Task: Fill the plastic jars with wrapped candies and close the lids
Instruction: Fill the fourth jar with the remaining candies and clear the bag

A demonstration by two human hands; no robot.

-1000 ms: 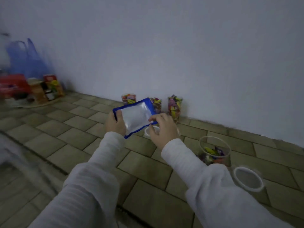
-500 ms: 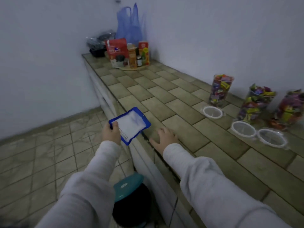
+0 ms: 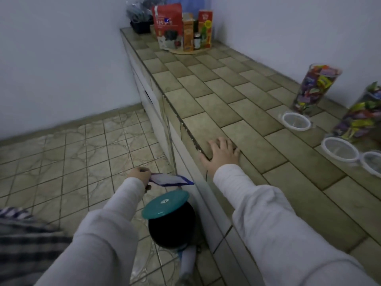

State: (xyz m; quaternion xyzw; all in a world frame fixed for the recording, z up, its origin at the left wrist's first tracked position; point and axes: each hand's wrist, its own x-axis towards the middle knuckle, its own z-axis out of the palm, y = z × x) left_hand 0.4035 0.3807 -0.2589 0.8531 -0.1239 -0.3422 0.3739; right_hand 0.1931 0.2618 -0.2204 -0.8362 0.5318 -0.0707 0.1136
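My left hand point(image 3: 140, 176) pinches a flat, empty blue-edged candy bag point(image 3: 171, 180) and holds it level just above a black bin with a raised teal lid point(image 3: 165, 204) on the floor. My right hand point(image 3: 221, 154) rests flat, fingers spread, on the front edge of the tiled counter point(image 3: 216, 83). At the right, two clear jars full of wrapped candies stand lidless: one point(image 3: 313, 88) further back, one point(image 3: 359, 118) at the frame edge. Three clear lids lie in front of them: point(image 3: 296, 121), point(image 3: 340, 149), point(image 3: 373, 165).
At the counter's far end stand a red pouch point(image 3: 168, 25), boxes and a small bottle on a round board, with a dark tray behind. The tiled floor stretches left of the counter. A striped cloth point(image 3: 18, 236) shows at the lower left.
The view has swung left and down from the jars. My left hand has lowered the bag from chest height to just above the bin. My right hand let go of it and settled on the counter edge.
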